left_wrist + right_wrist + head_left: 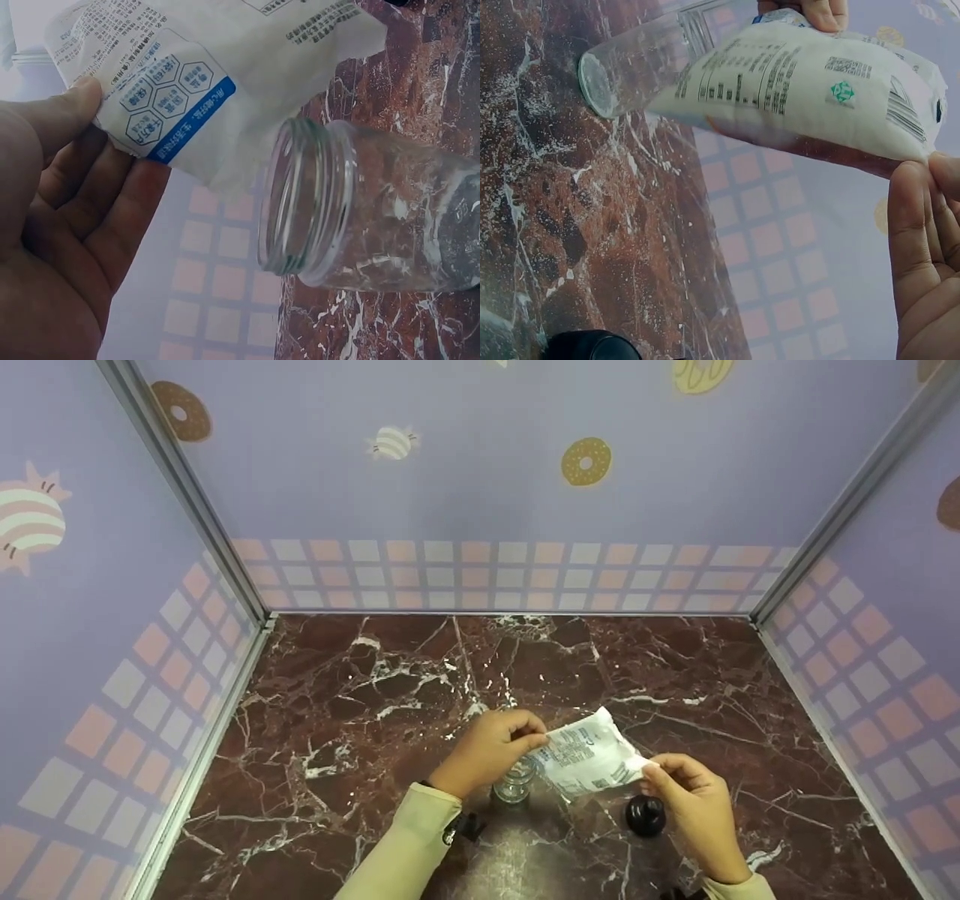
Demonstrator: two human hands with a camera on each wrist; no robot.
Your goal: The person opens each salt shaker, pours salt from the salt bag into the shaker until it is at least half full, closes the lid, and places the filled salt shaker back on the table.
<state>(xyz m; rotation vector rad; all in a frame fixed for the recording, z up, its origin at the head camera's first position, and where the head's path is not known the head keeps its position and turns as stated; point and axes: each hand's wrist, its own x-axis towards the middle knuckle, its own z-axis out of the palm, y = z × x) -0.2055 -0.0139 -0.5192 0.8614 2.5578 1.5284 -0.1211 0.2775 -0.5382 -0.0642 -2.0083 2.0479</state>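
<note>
A white printed salt packet (581,754) is held up between both hands over the marbled table. My left hand (487,746) pinches its left edge between thumb and fingers, and my right hand (694,802) pinches its right-hand corner. An uncapped clear glass jar (511,787) stands upright on the table, close by my left hand and partly covered by it. In the left wrist view the packet (247,82) hangs beside the open mouth of the jar (390,210). The right wrist view shows the packet (810,90) plump, its lower edge sloping towards the jar.
Next to my right hand a round black lid (645,816) with a knob sits on the table (337,795). White specks lie scattered beyond the jar. Patterned lilac walls (480,510) enclose the back and both sides.
</note>
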